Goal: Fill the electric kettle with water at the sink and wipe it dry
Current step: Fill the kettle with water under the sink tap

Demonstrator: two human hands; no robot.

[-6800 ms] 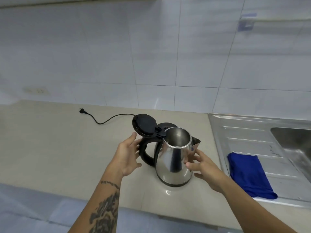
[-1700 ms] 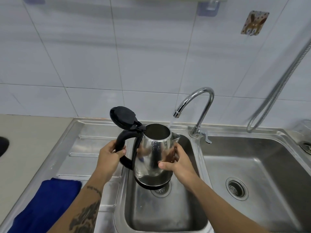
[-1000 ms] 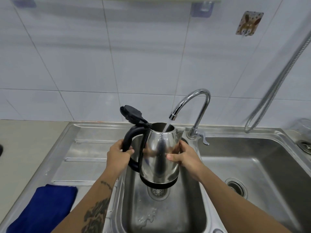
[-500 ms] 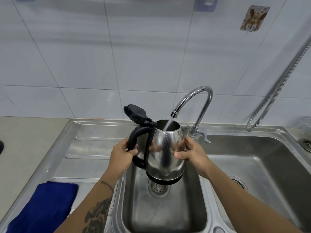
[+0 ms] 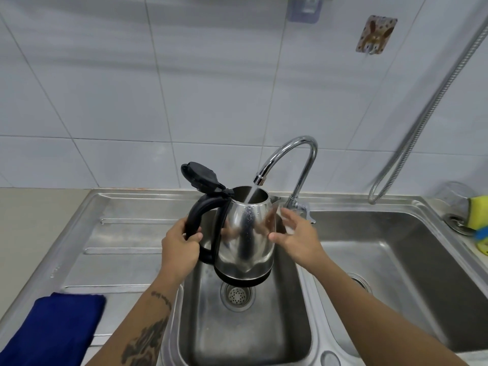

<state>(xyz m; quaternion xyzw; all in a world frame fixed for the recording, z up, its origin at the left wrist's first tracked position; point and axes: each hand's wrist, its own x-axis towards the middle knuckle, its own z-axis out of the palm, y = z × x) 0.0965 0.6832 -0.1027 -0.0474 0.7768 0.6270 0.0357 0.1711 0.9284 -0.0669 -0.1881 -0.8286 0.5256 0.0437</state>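
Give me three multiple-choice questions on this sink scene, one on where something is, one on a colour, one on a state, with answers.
1. Where is the cloth?
A. on the draining board at the left
B. in the right basin
C. over the tap

2. What colour is the kettle handle?
A. red
B. black
C. white

3. How is the kettle lid?
A. closed
B. missing
C. open

Answers:
1 A, it lies on the ribbed steel left of the basins.
2 B, the left hand grips a black handle.
3 C, it stands tipped back while water from the tap runs in.
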